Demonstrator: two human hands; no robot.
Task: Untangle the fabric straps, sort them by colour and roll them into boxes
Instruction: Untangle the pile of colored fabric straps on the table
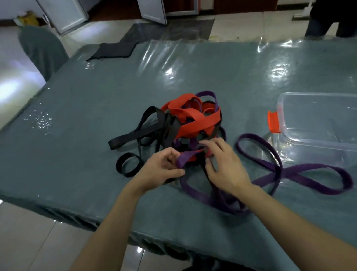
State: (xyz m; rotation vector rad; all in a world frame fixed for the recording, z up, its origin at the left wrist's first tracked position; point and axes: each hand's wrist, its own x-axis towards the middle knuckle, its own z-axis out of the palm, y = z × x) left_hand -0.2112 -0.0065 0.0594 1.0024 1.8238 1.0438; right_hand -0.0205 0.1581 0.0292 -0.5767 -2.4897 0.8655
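Purple strap (pixel 277 174) looped along table's (pixel 77 108) near edge | left hand (pixel 161 169) pinching its end, right hand (pixel 225 165) fingers closed on tangle | red strap (pixel 194 121), black strap (pixel 136 136) knotted mid-table | clear box (pixel 331 120) right edge

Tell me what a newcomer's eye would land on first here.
First the bright tangle of red, black and purple fabric straps at the middle of the grey-green covered table. Next, the left hand and right hand pinching a purple strap at the tangle's near edge. To the right sits a clear plastic box with orange clips.
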